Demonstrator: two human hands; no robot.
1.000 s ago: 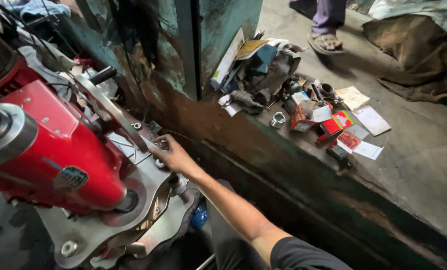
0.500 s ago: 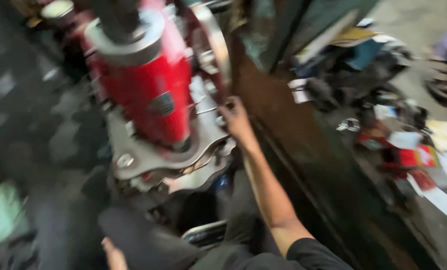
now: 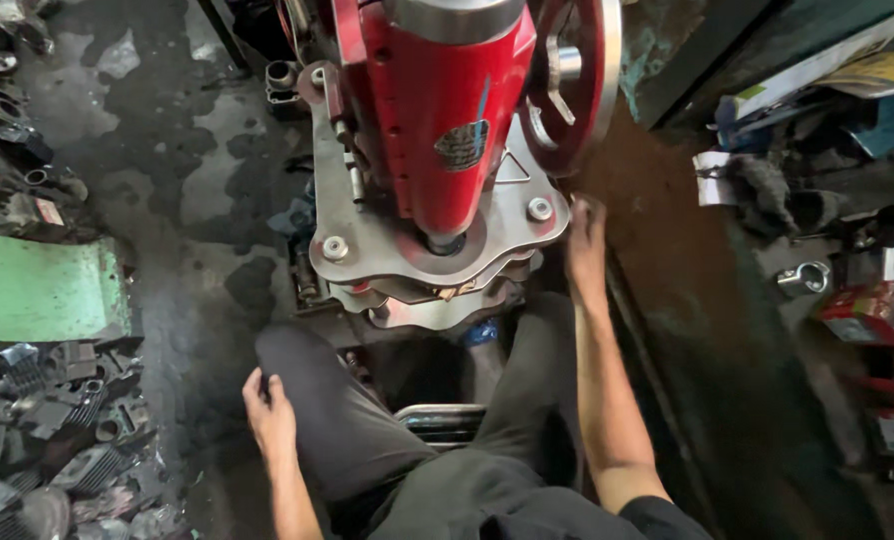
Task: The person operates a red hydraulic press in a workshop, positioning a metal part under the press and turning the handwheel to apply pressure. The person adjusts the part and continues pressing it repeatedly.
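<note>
Beside the steel base plate [image 3: 367,225], right hand [image 3: 585,240] fingers [image 3: 577,212] touch its edge.

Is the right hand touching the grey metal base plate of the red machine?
Touching. The head view shows the right hand with its fingers against the edge of the base plate, no gap visible between them.

Red cylindrical machine body [image 3: 447,110], upright at the 12 o'clock position, bearing a dark oval badge on its front. It stands on a grey metal base plate [image 3: 367,240] with scalloped edges, fixed by round bolts; further plates are stacked beneath. At 1 o'clock, a red-and-silver handwheel [image 3: 592,80] is mounted edge-on. The right hand [image 3: 585,240] touches the plate's rim at 3 o'clock. The left hand [image 3: 269,415] rests flat on the left knee at 7 o'clock.
</note>
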